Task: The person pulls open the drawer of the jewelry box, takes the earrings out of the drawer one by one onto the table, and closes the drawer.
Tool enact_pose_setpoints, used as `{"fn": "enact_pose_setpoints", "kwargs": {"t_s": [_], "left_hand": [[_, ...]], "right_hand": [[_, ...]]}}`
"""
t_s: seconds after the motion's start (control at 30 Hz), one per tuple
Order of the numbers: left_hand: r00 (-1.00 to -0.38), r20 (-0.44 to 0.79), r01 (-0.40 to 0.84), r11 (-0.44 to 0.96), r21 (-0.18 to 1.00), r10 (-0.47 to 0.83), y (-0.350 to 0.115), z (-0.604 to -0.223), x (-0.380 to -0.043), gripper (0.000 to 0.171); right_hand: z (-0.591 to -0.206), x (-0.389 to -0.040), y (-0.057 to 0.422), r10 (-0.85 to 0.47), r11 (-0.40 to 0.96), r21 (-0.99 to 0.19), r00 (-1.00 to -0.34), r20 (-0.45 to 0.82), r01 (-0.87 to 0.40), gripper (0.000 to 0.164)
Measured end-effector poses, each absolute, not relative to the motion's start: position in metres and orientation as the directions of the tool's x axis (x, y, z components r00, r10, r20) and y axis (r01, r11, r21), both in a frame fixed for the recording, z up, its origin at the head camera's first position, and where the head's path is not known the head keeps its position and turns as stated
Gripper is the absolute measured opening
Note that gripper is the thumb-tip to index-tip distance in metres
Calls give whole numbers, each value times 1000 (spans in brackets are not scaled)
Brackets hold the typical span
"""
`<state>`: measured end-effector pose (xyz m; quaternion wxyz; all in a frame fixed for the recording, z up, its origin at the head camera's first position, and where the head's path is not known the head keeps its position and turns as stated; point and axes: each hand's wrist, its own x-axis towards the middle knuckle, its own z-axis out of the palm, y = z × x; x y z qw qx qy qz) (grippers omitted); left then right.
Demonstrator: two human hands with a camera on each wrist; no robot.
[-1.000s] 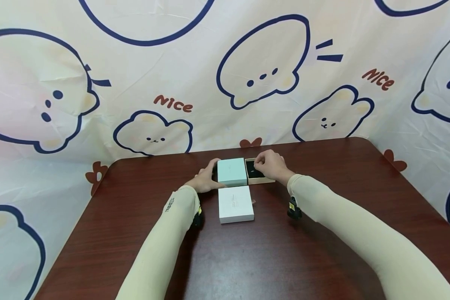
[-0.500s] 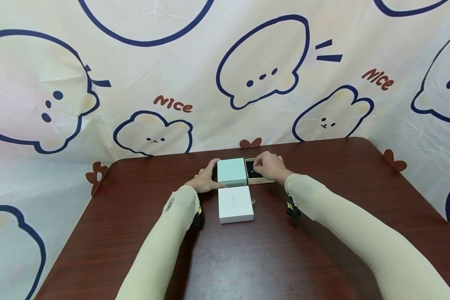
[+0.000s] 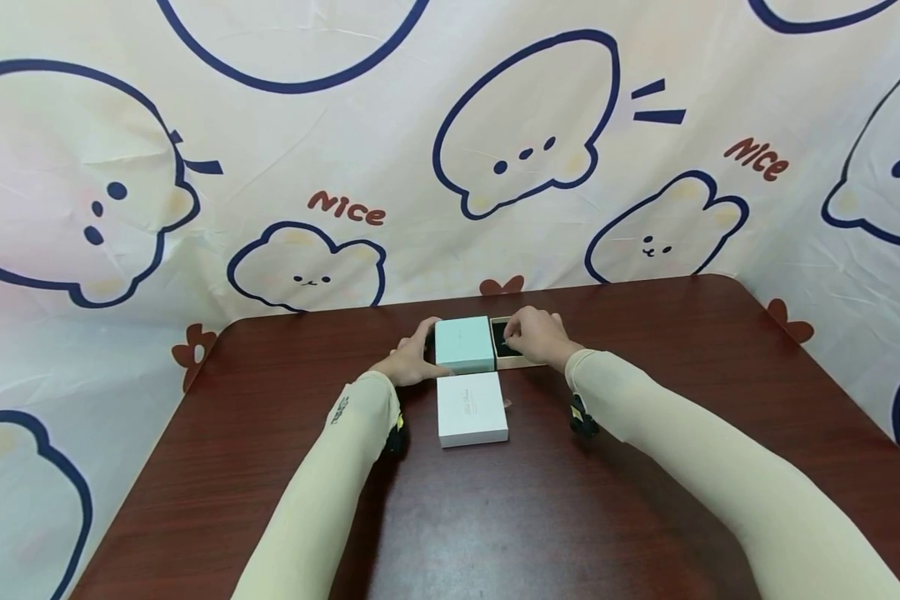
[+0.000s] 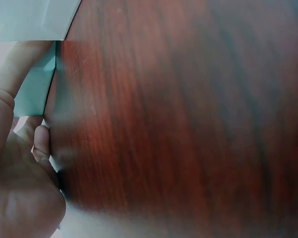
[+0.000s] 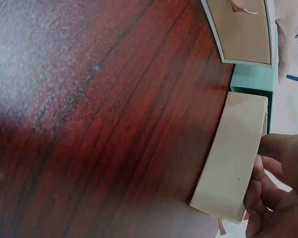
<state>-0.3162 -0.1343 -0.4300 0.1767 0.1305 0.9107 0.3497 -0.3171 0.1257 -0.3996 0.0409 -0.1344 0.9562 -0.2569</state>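
In the head view my left hand (image 3: 407,360) grips the mint-green box sleeve (image 3: 463,343), thumb along its near side and fingers at the far left. A beige drawer (image 3: 521,363) with dark lining stands pulled out from the sleeve's right side. My right hand (image 3: 536,333) reaches over this drawer, fingers curled and thumb and fingertip together at the lining. A tiny pale, shiny item (image 3: 506,342) shows at those fingertips; its kind is too small to tell. In the right wrist view the fingers partly hide the drawer's inside.
A white box (image 3: 472,408) lies just in front of the mint-green one, with a small ribbon tab (image 3: 507,403) on its right side. Both rest on a dark wooden table (image 3: 525,517). A patterned cloth (image 3: 420,150) hangs behind the table's far edge.
My right hand has shifted slightly left and down, its fingertips lower over the drawer lining. The left hand and both boxes stay where they were.
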Motion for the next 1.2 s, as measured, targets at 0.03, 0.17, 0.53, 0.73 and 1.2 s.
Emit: {"fn": "enact_pose_setpoints", "kwargs": {"t_s": [0.03, 0.17, 0.53, 0.73, 1.2], "left_hand": [[-903, -234, 111, 721, 684, 360, -134, -430, -316, 100], [-904, -234, 108, 720, 686, 358, -134, -429, -314, 100], [-906, -220, 120, 718, 685, 361, -134, -427, -313, 99], [-907, -220, 118, 718, 686, 360, -134, -427, -312, 98], [-906, -228, 112, 720, 685, 358, -134, -427, -313, 99]], "right_hand": [[-400, -317, 125, -276, 834, -500, -961, -8, -235, 16], [-402, -317, 125, -274, 840, -486, -962, 4, -242, 16], [-404, -320, 124, -276, 851, -462, -961, 7, -248, 17], [-404, -322, 123, -288, 854, -457, -957, -15, -250, 21], [-400, -321, 124, -311, 852, -454, -950, -37, -261, 22]]}}
